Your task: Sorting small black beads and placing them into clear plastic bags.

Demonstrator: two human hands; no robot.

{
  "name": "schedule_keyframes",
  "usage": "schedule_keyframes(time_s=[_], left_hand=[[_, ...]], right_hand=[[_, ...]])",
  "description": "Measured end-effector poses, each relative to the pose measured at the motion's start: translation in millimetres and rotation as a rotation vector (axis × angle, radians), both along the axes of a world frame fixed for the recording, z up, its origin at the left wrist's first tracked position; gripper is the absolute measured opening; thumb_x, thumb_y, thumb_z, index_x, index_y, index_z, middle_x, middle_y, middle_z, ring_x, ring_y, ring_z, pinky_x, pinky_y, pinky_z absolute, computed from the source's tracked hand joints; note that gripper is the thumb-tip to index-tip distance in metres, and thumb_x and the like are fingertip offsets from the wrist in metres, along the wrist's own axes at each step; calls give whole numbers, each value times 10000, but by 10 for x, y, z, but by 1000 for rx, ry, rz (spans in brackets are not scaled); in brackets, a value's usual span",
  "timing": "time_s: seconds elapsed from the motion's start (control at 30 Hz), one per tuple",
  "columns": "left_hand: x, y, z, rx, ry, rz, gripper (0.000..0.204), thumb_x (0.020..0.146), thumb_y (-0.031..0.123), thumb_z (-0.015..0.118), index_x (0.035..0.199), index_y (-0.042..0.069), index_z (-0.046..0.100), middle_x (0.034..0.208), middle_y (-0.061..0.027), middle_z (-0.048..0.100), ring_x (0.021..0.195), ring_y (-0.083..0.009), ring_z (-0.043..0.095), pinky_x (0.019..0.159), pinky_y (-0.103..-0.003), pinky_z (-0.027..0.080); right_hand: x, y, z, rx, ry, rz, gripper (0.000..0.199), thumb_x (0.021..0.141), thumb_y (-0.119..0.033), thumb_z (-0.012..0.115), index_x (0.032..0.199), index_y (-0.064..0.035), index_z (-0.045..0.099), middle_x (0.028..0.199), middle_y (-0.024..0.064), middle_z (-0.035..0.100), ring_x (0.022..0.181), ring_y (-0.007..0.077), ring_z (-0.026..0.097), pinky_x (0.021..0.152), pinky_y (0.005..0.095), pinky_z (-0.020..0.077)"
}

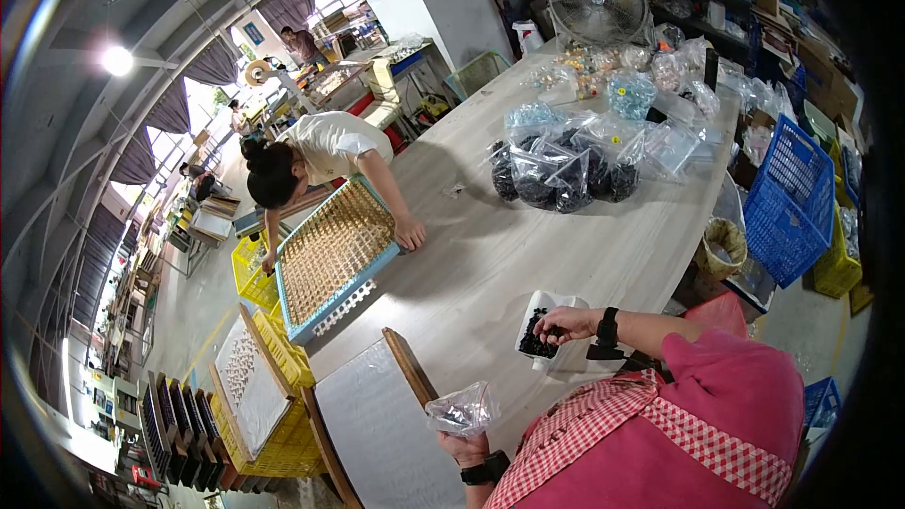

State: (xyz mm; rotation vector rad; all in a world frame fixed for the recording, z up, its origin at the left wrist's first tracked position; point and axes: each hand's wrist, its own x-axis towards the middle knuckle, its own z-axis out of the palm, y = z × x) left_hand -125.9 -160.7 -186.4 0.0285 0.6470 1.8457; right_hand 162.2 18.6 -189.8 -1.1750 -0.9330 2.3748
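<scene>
The step in hand looks like gathering small black pieces from a white plastic tray near the wearer's edge of the pale wood-grain desk. The right hand reaches in, fingers bunched; whether its grip pinches any piece, I cannot tell. The left hand's grip pinches a crumpled clear plastic bag. The next move probably calls for a light pinch.

Black-filled clear bags sit toward the desk's right edge, a round grey fan beyond; at its left edge, a co-worker holds a blue-framed tray.
</scene>
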Motion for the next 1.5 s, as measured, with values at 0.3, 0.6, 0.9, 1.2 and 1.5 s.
schedule_keyframes(time_s=[0.3,0.6,0.9,1.2,1.5], left_hand=[[-35,12,-73,-4,-95,1,324,939,272,398,1070,46,590,1077,-95,640,971,-275,611,894,-455,480],[-22,-12,-95,-57,17,17,324,946,323,403,1041,75,589,1010,-67,636,913,-254,606,832,-441,499],[-38,-5,-98,-57,-88,17,325,940,288,389,1048,58,592,1041,-85,639,940,-262,610,854,-437,494],[-34,4,-111,-17,-82,24,302,929,223,381,1037,39,595,1045,-101,644,950,-270,615,869,-432,492],[-74,-6,-204,8,-75,-6,319,932,244,378,1054,41,592,1065,-99,640,968,-273,609,889,-445,481]], right_hand=[[12,0,37,40,-23,31,210,936,-117,480,1094,-12,571,940,81,667,576,49,519,551,195,475],[-39,39,-45,131,0,35,207,967,-160,462,1122,-44,536,992,62,678,555,13,483,463,174,409],[-159,26,-94,245,-113,-31,284,904,-132,587,1164,-26,548,957,63,677,486,28,453,423,182,344],[-69,25,-52,175,-44,-74,199,931,-186,556,1042,-22,565,893,82,674,481,36,449,414,189,346],[-25,57,-97,141,-31,-57,164,941,-146,528,1032,-14,562,907,89,665,491,37,450,412,188,344]])
